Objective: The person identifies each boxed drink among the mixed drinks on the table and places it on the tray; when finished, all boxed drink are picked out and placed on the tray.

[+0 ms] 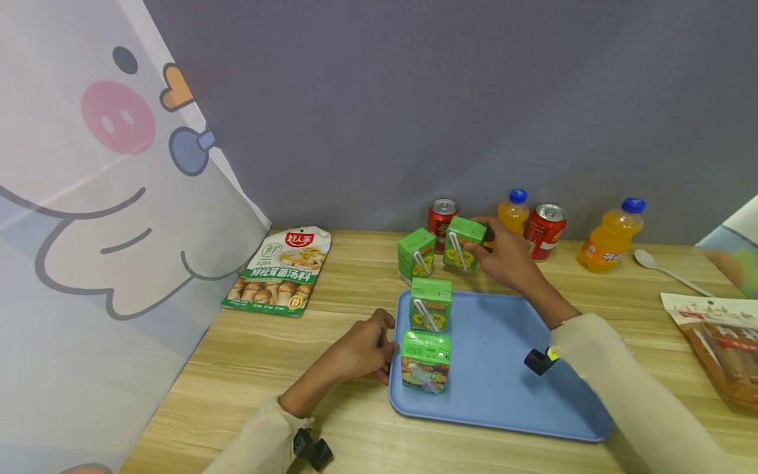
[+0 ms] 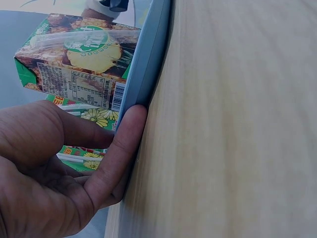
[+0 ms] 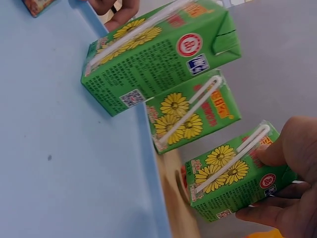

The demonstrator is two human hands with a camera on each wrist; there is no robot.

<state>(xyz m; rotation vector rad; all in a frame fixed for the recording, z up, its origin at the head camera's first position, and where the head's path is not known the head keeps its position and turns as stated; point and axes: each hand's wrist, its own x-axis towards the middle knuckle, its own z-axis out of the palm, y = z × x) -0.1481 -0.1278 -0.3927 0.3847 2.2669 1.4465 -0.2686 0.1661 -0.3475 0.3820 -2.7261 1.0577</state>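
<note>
Our right grip (image 1: 506, 257) holds a green carton (image 1: 458, 247) just beyond the tray (image 1: 491, 368), near a second carton (image 1: 416, 257) on the tabletop (image 1: 352, 276). Our left grip (image 1: 362, 345) pinches the tray's left rim. Two more cartons (image 1: 431, 304) sit on the tray.

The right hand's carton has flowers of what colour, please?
Yellow flowers, seen best in the right wrist view.

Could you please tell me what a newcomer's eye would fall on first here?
Probably the large cartoon figure at the head view's left. Next might come the blue tray, with two green cartons on its left side, and the right hand gripping another green carton behind it.
</note>
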